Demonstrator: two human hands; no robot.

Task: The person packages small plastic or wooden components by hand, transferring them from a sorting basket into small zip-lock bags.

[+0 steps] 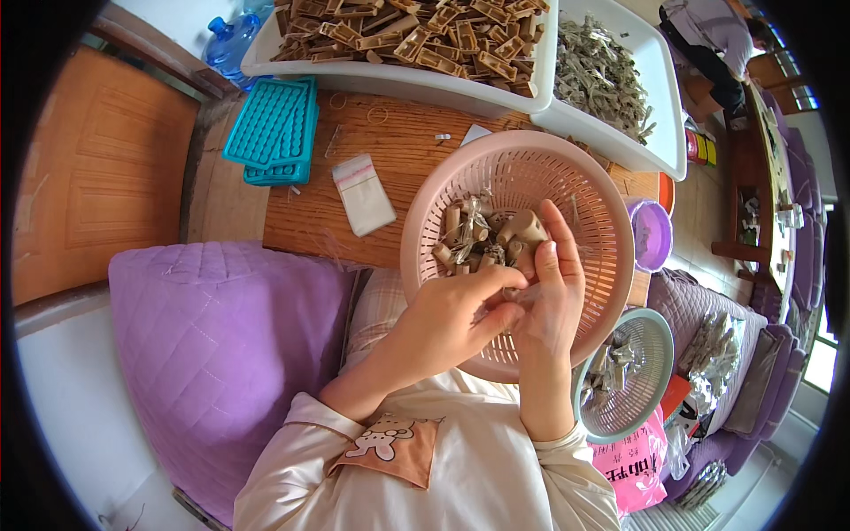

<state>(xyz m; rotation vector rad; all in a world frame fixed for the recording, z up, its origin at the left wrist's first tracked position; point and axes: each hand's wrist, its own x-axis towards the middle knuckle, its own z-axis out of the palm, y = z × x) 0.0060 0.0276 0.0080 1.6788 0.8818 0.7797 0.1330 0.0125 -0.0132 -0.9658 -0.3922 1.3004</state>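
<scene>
While hands (447, 314) (551, 301) meet, basket (531, 164) holds pieces (524, 227).

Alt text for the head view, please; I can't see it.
A person's left hand and right hand meet over a pink basket of brown pieces; what they handle is mostly hidden. Beyond it are two white bins of small parts; to the left are teal trays and, on the wooden table, a pale packet.

Smooth pink plastic basket (413, 243), matt tan plastic-looking parts (528, 227), grained wooden table (305, 212), quilted purple cloth cushion (230, 310).
</scene>
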